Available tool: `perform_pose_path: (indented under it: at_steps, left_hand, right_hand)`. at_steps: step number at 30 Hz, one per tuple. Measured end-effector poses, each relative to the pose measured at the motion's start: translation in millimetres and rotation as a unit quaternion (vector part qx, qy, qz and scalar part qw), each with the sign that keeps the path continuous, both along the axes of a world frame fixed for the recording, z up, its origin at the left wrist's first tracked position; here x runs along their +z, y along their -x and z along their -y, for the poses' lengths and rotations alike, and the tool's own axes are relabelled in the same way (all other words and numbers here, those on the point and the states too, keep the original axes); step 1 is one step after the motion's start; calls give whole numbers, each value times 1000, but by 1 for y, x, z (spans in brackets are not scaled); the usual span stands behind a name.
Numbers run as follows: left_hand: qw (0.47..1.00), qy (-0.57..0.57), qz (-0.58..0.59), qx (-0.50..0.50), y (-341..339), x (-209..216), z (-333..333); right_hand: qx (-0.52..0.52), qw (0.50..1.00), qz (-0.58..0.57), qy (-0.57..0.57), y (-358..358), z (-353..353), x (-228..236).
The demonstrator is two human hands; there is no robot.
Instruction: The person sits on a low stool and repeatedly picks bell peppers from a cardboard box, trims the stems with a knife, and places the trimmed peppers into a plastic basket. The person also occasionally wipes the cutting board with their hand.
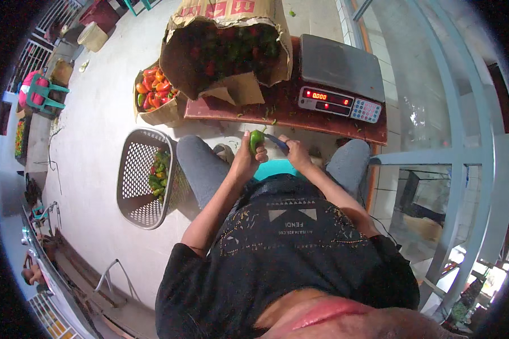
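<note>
In my left hand point(247, 155) is a green bell pepper point(256, 139), its stem end turned toward my right hand point(297, 152). That right hand grips a knife point(279, 143) by its dark blue handle, and the blade reaches the pepper's stem. Both hands are close together above my lap. Beyond them, a torn-open cardboard box point(226, 93) lies tipped toward me, with dark green and some red peppers in its shadowed inside. Green stem scraps point(266, 116) are strewn along the edge of the red-brown low table point(237, 114).
A digital scale point(342, 68) with lit red digits stands on the table's right. To my left is a grey plastic basket point(144, 135) partly filled with peppers. Behind it, a smaller carton point(161, 117) holds red and orange peppers. A glass-paned metal frame point(415, 157) runs along my right.
</note>
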State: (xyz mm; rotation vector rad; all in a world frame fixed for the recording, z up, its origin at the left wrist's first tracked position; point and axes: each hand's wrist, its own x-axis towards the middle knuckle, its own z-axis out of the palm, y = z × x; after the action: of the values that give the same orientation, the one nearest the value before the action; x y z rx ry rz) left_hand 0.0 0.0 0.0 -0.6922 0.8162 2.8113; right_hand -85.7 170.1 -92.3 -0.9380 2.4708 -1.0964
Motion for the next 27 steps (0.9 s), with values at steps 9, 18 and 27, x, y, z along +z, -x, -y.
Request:
perform_pose_path:
  at_steps: [9,18,27]
  left_hand:
    - [970,204,-132,6,2,79,52]
    - [694,613,255,279,-106,-22,254]
    - [612,768,91,164,-37,-15,225]
  right_hand:
    - [-130,991,24,-10,31,-66,4]
    - [-127,990,-32,-54,44,-121,63]
    - [-218,949,-146,-173,5,-173,69]
